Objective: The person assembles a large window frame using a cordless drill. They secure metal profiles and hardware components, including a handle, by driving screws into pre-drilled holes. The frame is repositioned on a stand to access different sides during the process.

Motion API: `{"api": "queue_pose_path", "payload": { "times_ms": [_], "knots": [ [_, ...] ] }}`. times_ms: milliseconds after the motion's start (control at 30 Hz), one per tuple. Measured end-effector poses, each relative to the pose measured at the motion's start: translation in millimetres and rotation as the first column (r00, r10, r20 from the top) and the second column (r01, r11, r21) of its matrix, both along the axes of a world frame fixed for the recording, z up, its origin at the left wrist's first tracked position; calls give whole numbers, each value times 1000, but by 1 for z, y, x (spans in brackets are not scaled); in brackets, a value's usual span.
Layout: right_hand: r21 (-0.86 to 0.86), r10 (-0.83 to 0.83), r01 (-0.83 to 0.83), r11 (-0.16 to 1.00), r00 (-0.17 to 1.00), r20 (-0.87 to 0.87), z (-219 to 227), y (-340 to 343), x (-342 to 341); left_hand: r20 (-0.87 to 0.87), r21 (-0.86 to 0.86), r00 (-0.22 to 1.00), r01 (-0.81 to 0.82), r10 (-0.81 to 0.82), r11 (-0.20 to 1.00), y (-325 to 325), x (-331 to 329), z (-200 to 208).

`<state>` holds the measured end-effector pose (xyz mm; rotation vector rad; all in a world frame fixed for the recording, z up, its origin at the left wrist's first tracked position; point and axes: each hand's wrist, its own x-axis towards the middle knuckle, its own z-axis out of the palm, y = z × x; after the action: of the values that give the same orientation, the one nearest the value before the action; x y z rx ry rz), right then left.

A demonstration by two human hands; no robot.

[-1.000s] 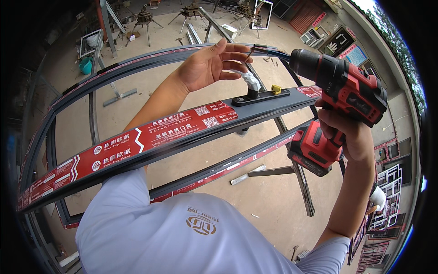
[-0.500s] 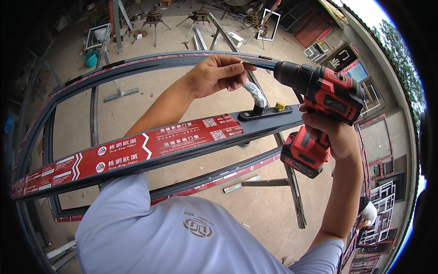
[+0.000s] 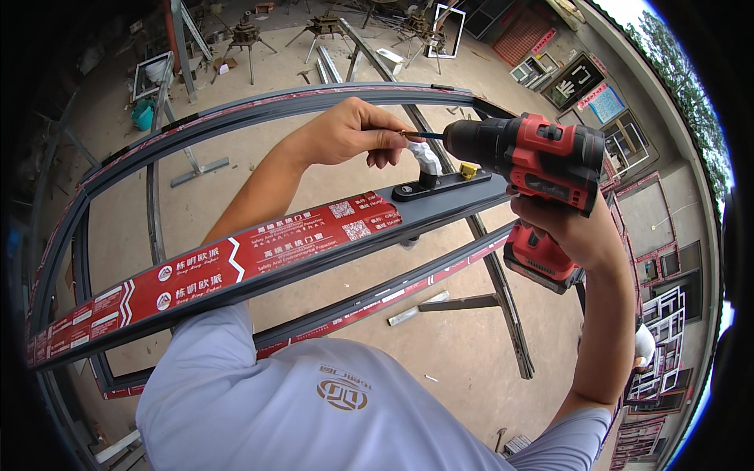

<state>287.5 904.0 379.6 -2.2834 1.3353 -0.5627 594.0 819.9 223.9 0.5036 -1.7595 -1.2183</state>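
Observation:
A red and black cordless drill (image 3: pixel 550 153) is gripped in my right hand (image 3: pixel 573 235), its chuck pointing left. From the chuck runs a slim blue driver bit (image 3: pixel 430 136). At the bit's tip my left hand (image 3: pixel 345 137) pinches a small brass-coloured piece, seemingly a screw (image 3: pixel 408 133), mostly hidden by finger and thumb. Below both hands lies a dark grey frame bar (image 3: pixel 314 251) with red protective film. A black handle plate (image 3: pixel 452 186) sits on the bar, bearing a handle wrapped in white (image 3: pixel 426 161). A small yellow piece (image 3: pixel 468 170) rests on the plate's right part.
The bar belongs to a large grey frame (image 3: pixel 259 106) with a curved-looking far edge, carried on metal stands (image 3: pixel 503 322). A teal bucket (image 3: pixel 144 115) stands far left. Tripod machines (image 3: pixel 326 27) are at the back. White frames (image 3: pixel 660 353) lean at the right.
The drill has moved left and slightly down, and my left hand has also shifted left and down. The bit stays at the left fingertips. My view has turned slightly.

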Motion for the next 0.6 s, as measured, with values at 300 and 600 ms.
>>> {"api": "queue_pose_path", "payload": {
  "times_ms": [300, 600],
  "knots": [
    [222, -68, -12, 975, 936, 346, -5, 7, -18, -149, 103, 987, -40, 56, 994, -6, -2, -3],
    [235, -442, 379, 895, 829, 343, -22, 75, -111, -92, 88, 995, -25, 34, 996, -11, -14, -11]
  ]
}}
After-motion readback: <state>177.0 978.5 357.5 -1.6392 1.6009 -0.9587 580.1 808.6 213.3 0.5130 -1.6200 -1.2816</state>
